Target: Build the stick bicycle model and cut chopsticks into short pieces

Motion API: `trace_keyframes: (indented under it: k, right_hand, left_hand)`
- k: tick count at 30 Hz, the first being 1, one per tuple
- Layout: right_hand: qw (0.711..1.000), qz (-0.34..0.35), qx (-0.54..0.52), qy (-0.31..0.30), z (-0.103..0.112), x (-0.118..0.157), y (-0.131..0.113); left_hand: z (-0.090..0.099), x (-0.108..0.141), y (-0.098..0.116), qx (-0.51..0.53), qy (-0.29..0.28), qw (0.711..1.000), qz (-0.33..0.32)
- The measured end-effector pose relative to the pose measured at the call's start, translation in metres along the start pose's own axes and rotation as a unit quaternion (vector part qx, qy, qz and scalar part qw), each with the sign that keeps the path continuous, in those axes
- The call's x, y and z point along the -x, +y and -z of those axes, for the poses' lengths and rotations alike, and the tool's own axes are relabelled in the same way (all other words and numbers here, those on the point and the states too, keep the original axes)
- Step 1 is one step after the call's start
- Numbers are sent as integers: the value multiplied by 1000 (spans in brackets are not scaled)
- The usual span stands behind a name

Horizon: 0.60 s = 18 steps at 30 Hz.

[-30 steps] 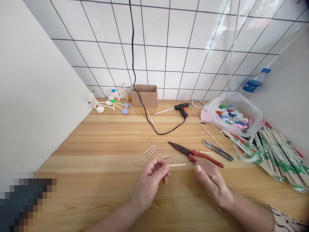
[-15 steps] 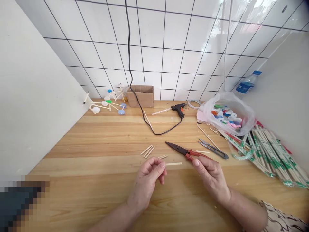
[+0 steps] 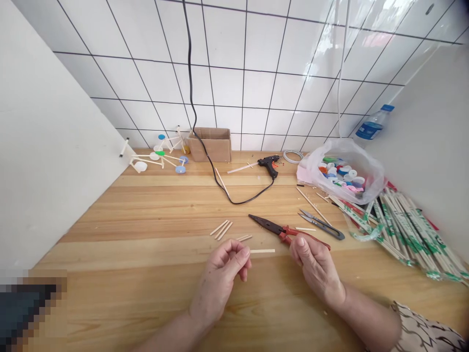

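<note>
Pinched between the thumb and fingers of my left hand (image 3: 225,276) is a short wooden stick (image 3: 263,251), pointing right. My right hand (image 3: 317,269) is closed with the thumb pressed to the curled fingers; anything inside is hidden. Just behind it, long-nose pliers (image 3: 267,224) with red handles lie on the table, their grips partly covered by the hand. Beyond my left hand several short cut sticks (image 3: 224,230) lie loose, with a few more (image 3: 245,238) close to its fingers. Thread snips (image 3: 322,225) rest to the right of the pliers, near another short stick (image 3: 305,229).
At the back are a glue gun (image 3: 269,165) with a trailing black cable (image 3: 208,156), a cardboard box (image 3: 210,145) and a tape roll (image 3: 292,156). Stick-and-cap models (image 3: 161,154) stand back left. A bag of bottle caps (image 3: 306,172), packaged sticks (image 3: 414,230) and a bottle (image 3: 372,128) occupy the right.
My right hand's fingers have drawn in more tightly, with the thumb now against them. My left hand keeps the stick almost in place. The whole view has shifted slightly.
</note>
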State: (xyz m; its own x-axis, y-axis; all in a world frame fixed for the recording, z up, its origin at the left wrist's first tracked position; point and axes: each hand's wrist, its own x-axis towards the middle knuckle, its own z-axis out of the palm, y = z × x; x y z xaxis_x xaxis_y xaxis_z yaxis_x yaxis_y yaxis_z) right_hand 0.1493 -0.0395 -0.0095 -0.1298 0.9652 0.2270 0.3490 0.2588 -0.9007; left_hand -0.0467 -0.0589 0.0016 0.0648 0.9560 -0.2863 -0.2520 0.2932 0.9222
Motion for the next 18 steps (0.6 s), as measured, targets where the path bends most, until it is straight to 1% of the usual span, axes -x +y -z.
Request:
trace_keyframes:
  k: [3,5,8,10,12,14,16,18]
  right_hand:
    - [999,-4,-8,-50,1,-2,-3]
    - [997,6,-1,-82,4,-2,-6]
    - [994,39,34,-98,6,-1,-11]
    - [993,32,46,-102,6,0,-12]
    - [994,1,44,-97,7,1,-10]
    - [997,-16,45,-67,7,1,-8]
    - [998,-13,49,-26,8,0,-8]
    - [998,2,57,1,8,-1,-10]
  left_hand:
    - [0,0,0,1,-1,1000,2]
    - [0,0,-1,1,-4,1000,4]
    - [-1,1,0,-2,-9,1000,8]
    - [-1,1,1,-1,-9,1000,8]
    - [-1,2,2,0,-8,1000,7]
    - [-1,2,2,0,-9,1000,4]
    - [-1,2,2,-4,-11,1000,2]
    - [-1,2,1,-9,-11,1000,1]
